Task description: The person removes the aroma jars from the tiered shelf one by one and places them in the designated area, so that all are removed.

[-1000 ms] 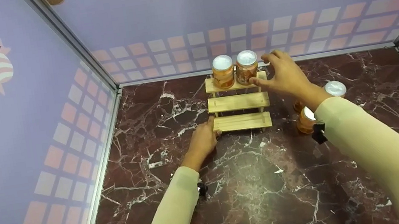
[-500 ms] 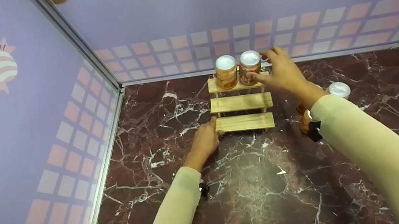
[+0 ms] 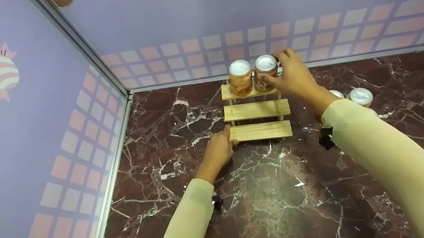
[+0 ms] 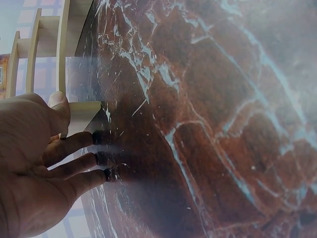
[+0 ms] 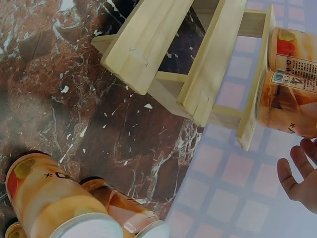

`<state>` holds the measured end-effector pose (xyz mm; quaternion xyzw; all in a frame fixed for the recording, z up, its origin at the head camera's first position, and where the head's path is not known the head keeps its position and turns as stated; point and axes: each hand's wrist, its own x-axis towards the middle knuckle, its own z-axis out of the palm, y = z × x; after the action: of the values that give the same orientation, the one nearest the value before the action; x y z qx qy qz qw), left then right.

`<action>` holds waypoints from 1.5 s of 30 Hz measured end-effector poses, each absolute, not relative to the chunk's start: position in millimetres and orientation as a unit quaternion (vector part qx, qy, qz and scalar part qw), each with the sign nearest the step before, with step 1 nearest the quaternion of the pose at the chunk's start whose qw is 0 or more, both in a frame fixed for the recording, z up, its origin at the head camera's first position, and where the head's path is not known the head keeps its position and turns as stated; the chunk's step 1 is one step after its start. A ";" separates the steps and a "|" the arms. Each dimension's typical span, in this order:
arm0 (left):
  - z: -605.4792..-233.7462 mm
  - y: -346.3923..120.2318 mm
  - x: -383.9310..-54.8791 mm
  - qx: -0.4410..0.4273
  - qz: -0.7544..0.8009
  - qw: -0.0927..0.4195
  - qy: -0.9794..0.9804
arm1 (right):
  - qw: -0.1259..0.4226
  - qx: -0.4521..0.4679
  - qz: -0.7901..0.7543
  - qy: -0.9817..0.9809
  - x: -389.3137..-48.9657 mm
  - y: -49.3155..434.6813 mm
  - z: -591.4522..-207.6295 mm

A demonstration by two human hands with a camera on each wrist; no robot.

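Note:
A three-step wooden display rack (image 3: 256, 110) stands on the marbled table. My left hand (image 3: 218, 151) holds the left end of its lowest step; in the left wrist view the thumb (image 4: 58, 105) lies against the plank's edge, with several fingers stretched out beside it. Two orange-labelled cans with silvery lids stand upright side by side on the top step, the left can (image 3: 240, 78) and the right can (image 3: 266, 74). My right hand (image 3: 293, 75) pinches the right can, thumb across its front and fingers at its far right side.
Several more cans stand on the table right of the rack, partly hidden by my right forearm; one lid (image 3: 361, 96) shows there. A patterned purple back wall (image 3: 190, 22) rises close behind the rack, and another panel (image 3: 35, 160) borders the left.
My right hand has come leftward onto the right can, its thumb and fingers closing in on it. My left hand has stayed at the lowest step. The view has shifted slightly.

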<state>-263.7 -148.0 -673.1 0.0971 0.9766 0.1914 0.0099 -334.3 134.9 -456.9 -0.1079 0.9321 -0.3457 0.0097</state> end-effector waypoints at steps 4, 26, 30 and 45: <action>-673.4 -147.5 -264.4 0.098 0.191 0.007 0.977 | 0.017 -0.103 -0.360 0.927 -335.0 131.6 -454.9; -675.0 -149.2 -265.6 0.104 0.195 0.004 0.975 | -0.015 -0.122 -0.336 0.934 -331.0 146.2 -453.0; -673.8 -147.9 -264.5 0.094 0.198 0.010 0.976 | -0.044 -0.133 -0.334 0.932 -323.9 153.5 -452.8; -674.4 -148.5 -264.6 0.094 0.202 0.006 0.975 | -0.094 -0.163 -0.315 0.930 -297.3 186.2 -459.4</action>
<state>-264.6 -148.5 -674.4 0.0940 0.9749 0.2020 0.0056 -297.3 186.2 -459.4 -0.1632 0.9302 -0.3149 -0.0941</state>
